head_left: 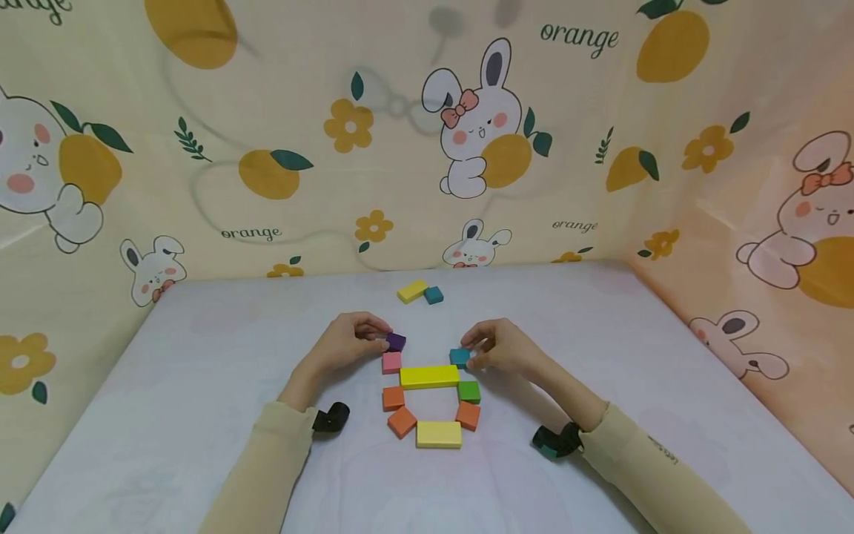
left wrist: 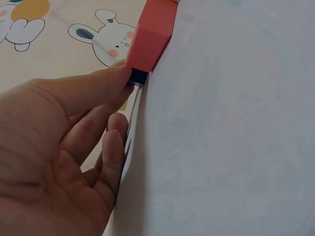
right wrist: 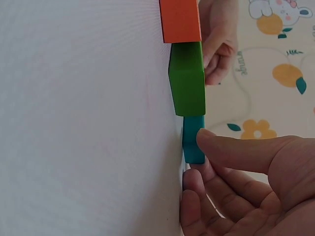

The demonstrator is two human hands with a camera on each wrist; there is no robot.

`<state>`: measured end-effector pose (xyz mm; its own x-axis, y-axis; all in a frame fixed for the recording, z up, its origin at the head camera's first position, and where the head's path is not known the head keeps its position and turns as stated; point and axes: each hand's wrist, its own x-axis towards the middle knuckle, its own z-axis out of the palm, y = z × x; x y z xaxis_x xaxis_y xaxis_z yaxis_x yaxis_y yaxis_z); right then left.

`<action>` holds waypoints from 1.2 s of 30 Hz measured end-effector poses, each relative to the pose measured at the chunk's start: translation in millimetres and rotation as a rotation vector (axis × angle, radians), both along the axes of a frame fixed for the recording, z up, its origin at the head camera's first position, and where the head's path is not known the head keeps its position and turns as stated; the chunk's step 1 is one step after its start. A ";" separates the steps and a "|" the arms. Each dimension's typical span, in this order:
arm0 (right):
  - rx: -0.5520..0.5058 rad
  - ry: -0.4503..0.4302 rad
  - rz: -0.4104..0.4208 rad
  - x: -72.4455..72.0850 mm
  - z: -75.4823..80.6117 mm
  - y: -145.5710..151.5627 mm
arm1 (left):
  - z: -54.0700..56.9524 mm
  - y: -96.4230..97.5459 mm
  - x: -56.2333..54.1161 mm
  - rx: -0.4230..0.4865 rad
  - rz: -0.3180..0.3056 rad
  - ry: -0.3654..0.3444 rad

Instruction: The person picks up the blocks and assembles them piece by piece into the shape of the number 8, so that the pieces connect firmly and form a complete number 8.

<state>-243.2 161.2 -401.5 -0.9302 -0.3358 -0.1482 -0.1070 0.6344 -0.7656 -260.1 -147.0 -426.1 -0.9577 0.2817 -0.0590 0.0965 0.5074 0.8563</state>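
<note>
My left hand (head_left: 347, 341) pinches a small dark purple block (head_left: 396, 342) between thumb and fingers, just beyond a pink block (head_left: 391, 363). In the left wrist view the thumb lies along the purple block (left wrist: 139, 76), partly hidden behind the pink one (left wrist: 153, 37). My right hand (head_left: 503, 346) pinches a teal block (head_left: 459, 358) near the right end of a long yellow bar (head_left: 429, 377). The right wrist view shows the thumb on the teal block (right wrist: 193, 140), with a green block (right wrist: 188, 81) and an orange block (right wrist: 180, 20) in line past it.
Below the yellow bar, orange blocks (head_left: 394, 398) and a green block (head_left: 469, 391) curve round to a pale yellow block (head_left: 438, 434) at the front. Farther back on the white table (head_left: 267, 311) lie a yellow block (head_left: 412, 291) and another teal block (head_left: 434, 295). Printed cloth walls surround it.
</note>
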 end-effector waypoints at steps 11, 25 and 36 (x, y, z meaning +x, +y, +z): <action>-0.005 -0.003 -0.003 -0.2 0.7 0.6 | -1.5 -0.1 -0.7 0.012 -0.007 0.007; -0.015 -0.007 -0.005 -0.3 -0.4 -0.4 | -1.5 -0.3 0.2 0.019 -0.012 -0.004; -0.012 0.000 0.001 -0.3 -1.1 0.7 | -0.1 1.2 1.5 0.019 -0.001 -0.014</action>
<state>-243.4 161.9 -402.6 -0.9300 -0.3382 -0.1441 -0.1075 0.6249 -0.7732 -258.6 -145.8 -426.2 -0.9566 0.2835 -0.0668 0.0849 0.4907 0.8672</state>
